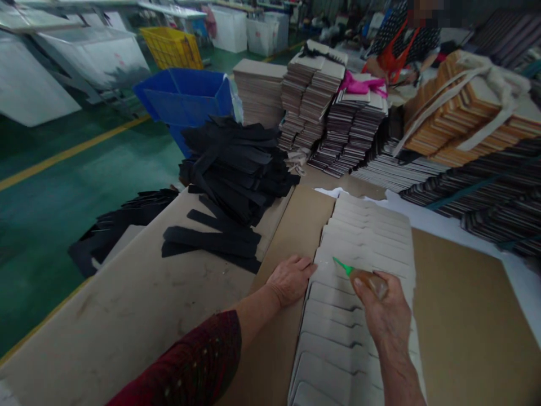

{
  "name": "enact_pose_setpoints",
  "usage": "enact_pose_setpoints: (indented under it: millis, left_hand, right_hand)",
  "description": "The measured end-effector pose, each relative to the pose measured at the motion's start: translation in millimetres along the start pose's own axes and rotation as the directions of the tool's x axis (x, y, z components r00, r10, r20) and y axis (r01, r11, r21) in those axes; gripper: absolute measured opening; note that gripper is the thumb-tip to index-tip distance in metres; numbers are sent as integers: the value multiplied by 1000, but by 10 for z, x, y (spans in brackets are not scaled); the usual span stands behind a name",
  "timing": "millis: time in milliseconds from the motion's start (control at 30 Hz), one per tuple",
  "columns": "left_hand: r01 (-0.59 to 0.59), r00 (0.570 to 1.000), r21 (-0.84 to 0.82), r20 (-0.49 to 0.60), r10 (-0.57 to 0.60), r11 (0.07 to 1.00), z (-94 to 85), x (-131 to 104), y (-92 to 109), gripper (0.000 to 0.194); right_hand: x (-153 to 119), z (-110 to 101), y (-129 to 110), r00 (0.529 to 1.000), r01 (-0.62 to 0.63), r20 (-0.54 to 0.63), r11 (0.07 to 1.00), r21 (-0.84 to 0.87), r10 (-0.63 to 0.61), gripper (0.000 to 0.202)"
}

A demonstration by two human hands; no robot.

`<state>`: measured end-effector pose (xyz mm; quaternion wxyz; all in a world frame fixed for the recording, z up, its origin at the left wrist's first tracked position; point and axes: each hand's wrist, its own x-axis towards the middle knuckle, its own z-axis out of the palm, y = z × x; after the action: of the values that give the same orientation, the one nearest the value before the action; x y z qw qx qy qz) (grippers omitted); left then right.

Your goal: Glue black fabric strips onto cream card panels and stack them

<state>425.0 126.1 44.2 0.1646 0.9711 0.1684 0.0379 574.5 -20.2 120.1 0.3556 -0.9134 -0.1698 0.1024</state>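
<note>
In my right hand (386,307) is a squeeze bottle (364,282) of brownish, see-through plastic with a green nozzle. The fingers wrap round it, and the nozzle points left, just above the overlapping pale grey boards (333,321). These boards run in a long row away from me, each partly covering another. Against the row's left edge rests my left hand (291,279), palm down with the fingers stretched out, the fingertips touching a board. Small glossy spots show on the board near the nozzle tip. Brown cardboard (276,332) lies under the row.
Black strips (236,163) lie heaped on the table's far left part. Behind them stands a blue bin (186,96). Stacked boards (306,90) and a tied orange-brown bundle (465,113) line the back and right. A person in an orange apron (393,56) is beyond the stacks.
</note>
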Motion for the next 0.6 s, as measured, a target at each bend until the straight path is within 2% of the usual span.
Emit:
enact_pose_setpoints:
  millis: [167,367,600]
  left_hand:
    - [-15,1000,-2,-3,15,1000,22,10,-9,36]
    - [-20,1000,-2,-9,20,1000,23,9,-17,35]
    - [-5,1000,-7,-5,5,1000,-22,-4,3,34]
  right_hand:
    - [-92,156,-17,1000,11,10,999,33,-11,59]
    - [-159,246,-8,999,25,-22,999,39,-24,55]
    - [-190,322,-94,996,63,54,998,22,-64,53]
